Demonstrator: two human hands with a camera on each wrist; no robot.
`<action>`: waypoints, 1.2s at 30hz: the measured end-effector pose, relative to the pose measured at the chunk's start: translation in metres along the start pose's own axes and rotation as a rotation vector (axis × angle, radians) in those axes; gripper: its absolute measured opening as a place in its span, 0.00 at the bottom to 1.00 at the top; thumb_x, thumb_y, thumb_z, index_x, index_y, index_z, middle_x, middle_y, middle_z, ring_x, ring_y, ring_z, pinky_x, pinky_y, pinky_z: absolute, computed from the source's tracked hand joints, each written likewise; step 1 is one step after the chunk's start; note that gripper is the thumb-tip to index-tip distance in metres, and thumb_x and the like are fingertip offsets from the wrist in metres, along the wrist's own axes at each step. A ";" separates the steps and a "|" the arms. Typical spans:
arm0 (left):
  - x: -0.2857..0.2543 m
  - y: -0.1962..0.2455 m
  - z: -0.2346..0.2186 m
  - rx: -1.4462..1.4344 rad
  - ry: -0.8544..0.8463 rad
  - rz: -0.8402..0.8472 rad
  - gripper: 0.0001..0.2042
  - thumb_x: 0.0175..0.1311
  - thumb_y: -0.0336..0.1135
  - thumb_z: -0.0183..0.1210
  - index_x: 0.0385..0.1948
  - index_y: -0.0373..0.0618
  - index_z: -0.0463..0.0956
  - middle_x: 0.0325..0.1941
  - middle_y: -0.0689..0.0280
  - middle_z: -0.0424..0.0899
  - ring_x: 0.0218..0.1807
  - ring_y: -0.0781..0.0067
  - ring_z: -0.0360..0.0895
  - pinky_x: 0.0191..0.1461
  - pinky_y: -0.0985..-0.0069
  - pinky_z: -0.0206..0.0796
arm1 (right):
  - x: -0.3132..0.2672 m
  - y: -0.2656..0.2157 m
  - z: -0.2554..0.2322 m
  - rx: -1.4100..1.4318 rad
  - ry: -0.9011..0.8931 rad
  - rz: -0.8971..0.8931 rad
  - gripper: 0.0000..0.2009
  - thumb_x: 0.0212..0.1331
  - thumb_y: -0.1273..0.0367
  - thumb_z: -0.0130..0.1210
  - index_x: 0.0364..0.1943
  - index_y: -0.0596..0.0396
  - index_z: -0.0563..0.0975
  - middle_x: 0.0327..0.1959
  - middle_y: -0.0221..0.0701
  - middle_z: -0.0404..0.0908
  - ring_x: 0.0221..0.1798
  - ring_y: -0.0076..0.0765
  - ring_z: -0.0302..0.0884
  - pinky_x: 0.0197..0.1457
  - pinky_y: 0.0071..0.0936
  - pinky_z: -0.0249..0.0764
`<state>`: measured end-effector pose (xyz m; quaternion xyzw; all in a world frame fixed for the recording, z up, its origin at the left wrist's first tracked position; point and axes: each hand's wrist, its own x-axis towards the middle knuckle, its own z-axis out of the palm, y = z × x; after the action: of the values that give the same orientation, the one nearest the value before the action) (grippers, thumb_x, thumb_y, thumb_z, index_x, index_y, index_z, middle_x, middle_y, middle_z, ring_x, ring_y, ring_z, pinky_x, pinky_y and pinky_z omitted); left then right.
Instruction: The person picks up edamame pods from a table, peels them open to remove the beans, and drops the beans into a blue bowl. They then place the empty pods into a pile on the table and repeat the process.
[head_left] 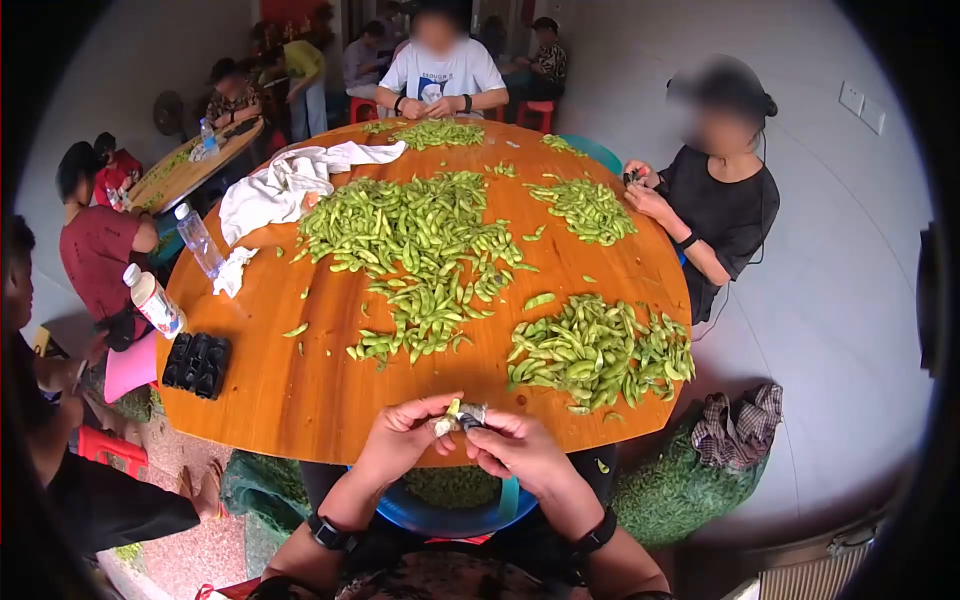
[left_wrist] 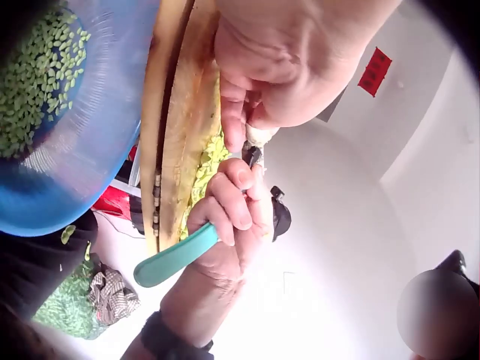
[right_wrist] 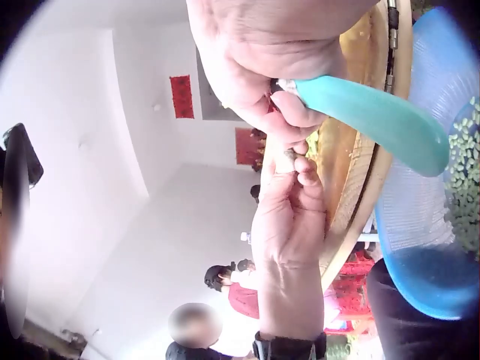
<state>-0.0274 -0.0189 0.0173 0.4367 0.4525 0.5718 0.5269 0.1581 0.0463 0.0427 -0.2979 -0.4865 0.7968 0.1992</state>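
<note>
Over the near table edge, my left hand (head_left: 400, 440) pinches a yellow-green pod (head_left: 454, 406) between thumb and fingers, with a white wrapping at the fingertips. My right hand (head_left: 525, 450) meets it from the right, a dark covering on one fingertip. In its curled fingers lies a tool with a curved teal handle (right_wrist: 375, 120), which sticks out below the palm; its working end is hidden. Beneath both hands is a blue basin (left_wrist: 112, 105) of shelled green beans (left_wrist: 34, 82). A heap of edamame pods (head_left: 580, 350) lies just beyond my right hand.
The round wooden table (head_left: 270, 400) bears a large central pod pile (head_left: 410, 230), a white cloth (head_left: 275, 190), bottles (head_left: 155, 300) and a black tray (head_left: 197, 365). A person in black (head_left: 720, 190) sits at the right; another (head_left: 440, 75) sits opposite. A filled green sack (head_left: 690, 480) stands right.
</note>
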 end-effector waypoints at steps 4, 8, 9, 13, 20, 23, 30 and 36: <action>-0.001 -0.003 -0.004 -0.091 -0.031 -0.043 0.17 0.67 0.22 0.51 0.57 0.41 0.74 0.40 0.67 0.83 0.33 0.82 0.78 0.41 0.83 0.73 | 0.000 0.004 -0.001 0.021 -0.009 0.006 0.09 0.67 0.70 0.51 0.46 0.58 0.76 0.27 0.23 0.73 0.21 0.12 0.63 0.20 0.13 0.56; 0.001 -0.005 -0.008 -0.150 -0.044 -0.068 0.16 0.67 0.24 0.54 0.56 0.40 0.74 0.39 0.64 0.83 0.32 0.78 0.80 0.39 0.81 0.74 | 0.000 0.004 0.006 -0.025 0.062 -0.021 0.10 0.66 0.69 0.51 0.48 0.54 0.77 0.27 0.20 0.72 0.25 0.11 0.65 0.24 0.11 0.59; 0.001 -0.005 -0.010 -0.150 -0.045 -0.071 0.16 0.67 0.24 0.54 0.56 0.40 0.74 0.39 0.64 0.83 0.32 0.78 0.80 0.39 0.81 0.74 | 0.000 0.004 0.008 -0.064 0.087 -0.048 0.10 0.66 0.69 0.51 0.48 0.53 0.78 0.27 0.20 0.72 0.26 0.11 0.65 0.26 0.11 0.60; 0.004 -0.003 -0.012 -0.238 -0.045 -0.130 0.15 0.67 0.24 0.53 0.55 0.39 0.74 0.39 0.63 0.83 0.34 0.78 0.80 0.41 0.80 0.75 | 0.005 0.010 0.009 0.008 0.087 -0.051 0.09 0.66 0.69 0.50 0.46 0.52 0.79 0.26 0.19 0.72 0.26 0.11 0.65 0.27 0.11 0.61; -0.010 -0.001 0.013 0.969 0.085 0.350 0.23 0.60 0.22 0.52 0.60 0.37 0.66 0.42 0.48 0.80 0.41 0.49 0.81 0.48 0.63 0.74 | 0.009 0.027 0.013 -0.424 0.212 -0.417 0.11 0.61 0.77 0.52 0.47 0.61 0.75 0.31 0.28 0.79 0.36 0.18 0.74 0.41 0.22 0.73; -0.010 0.001 0.014 0.961 0.101 0.330 0.24 0.58 0.22 0.54 0.60 0.39 0.66 0.43 0.47 0.80 0.45 0.47 0.79 0.49 0.63 0.72 | 0.006 0.022 0.013 -0.442 0.197 -0.343 0.11 0.62 0.76 0.51 0.48 0.59 0.76 0.30 0.25 0.78 0.33 0.15 0.72 0.38 0.19 0.71; -0.004 -0.003 0.001 0.559 -0.067 0.113 0.18 0.69 0.23 0.46 0.60 0.39 0.67 0.45 0.59 0.82 0.43 0.71 0.84 0.50 0.76 0.74 | 0.009 0.014 0.012 0.100 0.175 -0.029 0.08 0.64 0.71 0.54 0.46 0.52 0.77 0.24 0.21 0.72 0.19 0.11 0.61 0.19 0.10 0.52; 0.007 0.011 -0.009 -0.123 -0.139 -0.165 0.19 0.71 0.24 0.43 0.63 0.41 0.65 0.42 0.63 0.82 0.37 0.72 0.82 0.43 0.76 0.77 | 0.013 0.002 -0.004 0.114 0.017 0.028 0.09 0.64 0.70 0.54 0.46 0.53 0.79 0.23 0.19 0.71 0.19 0.10 0.60 0.18 0.11 0.53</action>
<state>-0.0393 -0.0132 0.0262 0.4035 0.4135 0.5217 0.6278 0.1513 0.0560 0.0360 -0.2995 -0.4344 0.8234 0.2089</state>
